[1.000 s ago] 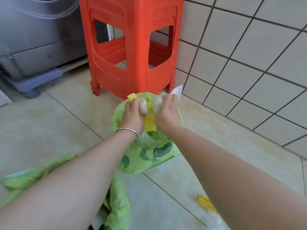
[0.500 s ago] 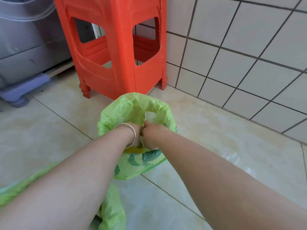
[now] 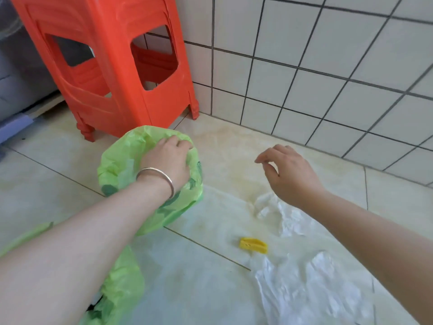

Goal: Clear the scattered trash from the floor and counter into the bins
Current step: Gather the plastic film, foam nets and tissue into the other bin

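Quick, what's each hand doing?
Left hand: gripping the green bag rim.
Right hand: open, holding nothing, above the clear plastic.

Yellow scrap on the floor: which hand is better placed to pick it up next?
Right. The right hand hovers free with loosely open fingers on the same side as the yellow scrap. The left hand is busy, pressed into the green bag.

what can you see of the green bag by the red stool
The green bag is thin, crinkled, translucent plastic with darker green printed shapes. It sits on the floor tiles just in front of the red stool, mouth upward. The left hand presses into its opening, fingers curled over the far rim.
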{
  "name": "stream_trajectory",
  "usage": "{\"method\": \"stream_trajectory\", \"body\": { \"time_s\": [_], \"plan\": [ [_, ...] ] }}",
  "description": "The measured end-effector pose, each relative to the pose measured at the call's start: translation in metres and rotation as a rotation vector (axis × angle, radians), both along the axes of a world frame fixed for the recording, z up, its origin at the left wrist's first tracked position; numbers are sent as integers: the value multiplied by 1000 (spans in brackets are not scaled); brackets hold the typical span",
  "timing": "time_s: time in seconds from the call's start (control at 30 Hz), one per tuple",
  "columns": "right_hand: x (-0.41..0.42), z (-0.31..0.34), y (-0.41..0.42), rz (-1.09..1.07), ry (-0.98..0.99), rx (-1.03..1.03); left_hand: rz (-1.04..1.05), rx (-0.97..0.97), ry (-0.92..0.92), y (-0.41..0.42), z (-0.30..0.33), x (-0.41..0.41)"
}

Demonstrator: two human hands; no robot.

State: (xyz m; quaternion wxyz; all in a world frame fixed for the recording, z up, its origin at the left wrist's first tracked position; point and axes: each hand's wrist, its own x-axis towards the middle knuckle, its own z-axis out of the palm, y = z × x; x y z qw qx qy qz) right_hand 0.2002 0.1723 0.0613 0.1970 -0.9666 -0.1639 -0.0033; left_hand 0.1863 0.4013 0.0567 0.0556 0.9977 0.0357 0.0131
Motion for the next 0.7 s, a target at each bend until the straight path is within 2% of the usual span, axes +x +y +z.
{"method": "stream_trajectory", "body": {
  "time_s": [0.07, 0.17, 0.27, 0.43, 0.7],
  "plan": [
    [-19, -3, -44, -78, 34, -8, -106, -79, -84, -30, -6, -15],
    [-50, -21, -102, -203, 97, -16, -224, -147, -67, -80, -22, -33],
    [-75, -47, -144, -329, 148, 35, -238, -170, 70, -125, -43, -44],
    [-110, -112, -196, -486, 308, 65, -265, -189, 436, -173, -100, -63],
    [-145, -204, -226, -583, 666, -38, -140, 127, 757, -202, -191, -102]
  ]
}}
